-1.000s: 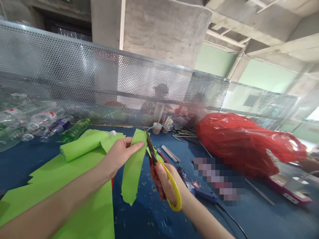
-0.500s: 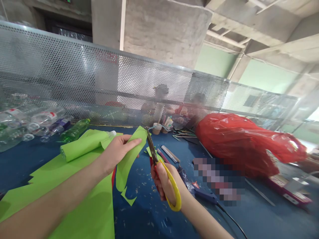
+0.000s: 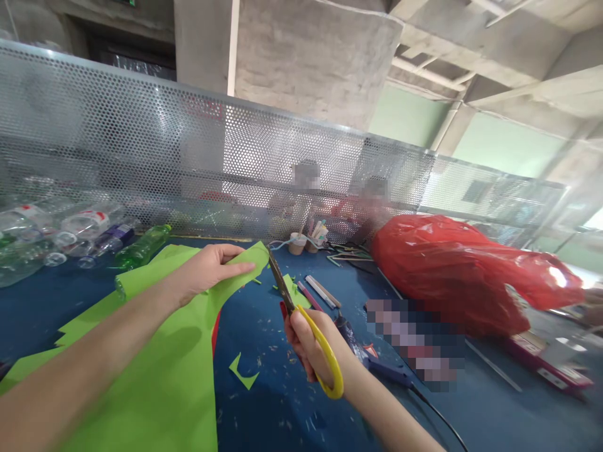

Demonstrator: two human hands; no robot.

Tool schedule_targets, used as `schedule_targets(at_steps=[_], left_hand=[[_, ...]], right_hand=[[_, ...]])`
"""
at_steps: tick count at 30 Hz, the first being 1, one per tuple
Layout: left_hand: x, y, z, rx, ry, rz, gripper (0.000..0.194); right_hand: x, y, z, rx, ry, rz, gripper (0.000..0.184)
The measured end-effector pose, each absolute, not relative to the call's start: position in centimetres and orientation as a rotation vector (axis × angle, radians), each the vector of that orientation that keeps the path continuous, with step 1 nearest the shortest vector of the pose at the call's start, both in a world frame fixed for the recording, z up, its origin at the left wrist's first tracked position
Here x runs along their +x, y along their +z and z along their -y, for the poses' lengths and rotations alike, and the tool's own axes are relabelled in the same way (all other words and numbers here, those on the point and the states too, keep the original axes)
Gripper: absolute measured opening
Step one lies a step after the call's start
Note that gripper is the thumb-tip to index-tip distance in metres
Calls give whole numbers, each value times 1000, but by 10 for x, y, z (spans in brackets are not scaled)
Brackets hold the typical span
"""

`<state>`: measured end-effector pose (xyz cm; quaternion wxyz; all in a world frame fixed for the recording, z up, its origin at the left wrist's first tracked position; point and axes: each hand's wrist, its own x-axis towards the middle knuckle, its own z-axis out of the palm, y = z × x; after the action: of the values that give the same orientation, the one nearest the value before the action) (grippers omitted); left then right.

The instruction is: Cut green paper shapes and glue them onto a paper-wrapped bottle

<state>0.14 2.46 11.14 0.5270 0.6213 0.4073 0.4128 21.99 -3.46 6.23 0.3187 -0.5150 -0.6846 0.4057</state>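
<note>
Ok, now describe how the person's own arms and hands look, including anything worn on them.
The left hand and right hand are both ungloved, with no ring or watch to be seen. The left forearm and right forearm are bare, with no sleeve, bracelet or clear marking in view. The fingernails are too small to judge.

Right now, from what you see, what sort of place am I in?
Probably a craft workroom: there are scissors in your right hand, a large green sheet on the blue tabletop, and plastic bottles lying nearby.
</note>
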Motion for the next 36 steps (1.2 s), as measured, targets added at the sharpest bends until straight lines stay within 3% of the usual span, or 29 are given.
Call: schedule_targets(at_steps=[12,17,24,36], left_hand=[[-9,120,-22,1433,949,-1010,24],[-11,119,-23,1455,912,-1007,23],[-9,122,-18,1551,790,-988,23],[-5,123,-14,1580,757,-989,31]], right_hand=[[221,63,38,-1222,1080,1948,61],[221,69,48,-1120,959,2082,55],[223,77,52,-1075,721,2279,60],[222,76,51,-1041,628,2253,58]])
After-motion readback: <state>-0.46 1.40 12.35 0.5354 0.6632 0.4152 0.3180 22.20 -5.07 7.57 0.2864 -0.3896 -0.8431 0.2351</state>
